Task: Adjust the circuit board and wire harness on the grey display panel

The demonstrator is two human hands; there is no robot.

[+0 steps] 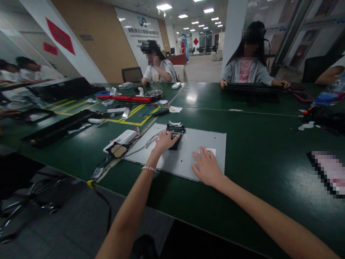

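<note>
A flat grey metal panel (188, 163) lies on the green table before me. On its upper middle part sits a small black device (176, 144) with thin grey cables (152, 141) running off to the left. My left hand (165, 141) rests over this device with fingers and thumb apart; its fingertips are partly hard to make out. Flat on the panel's right part, my right hand (206, 165) has its fingers spread and partly covers a white label (212, 151). Neither hand visibly grips anything.
Left of the panel lie a white adapter-like block (126, 137) and a roll of tape (118, 150). Farther left are long black parts (63, 126), a red strip (126, 98) and a metal bowl (153, 94). A blurred phone (330, 172) lies right. Two people sit opposite.
</note>
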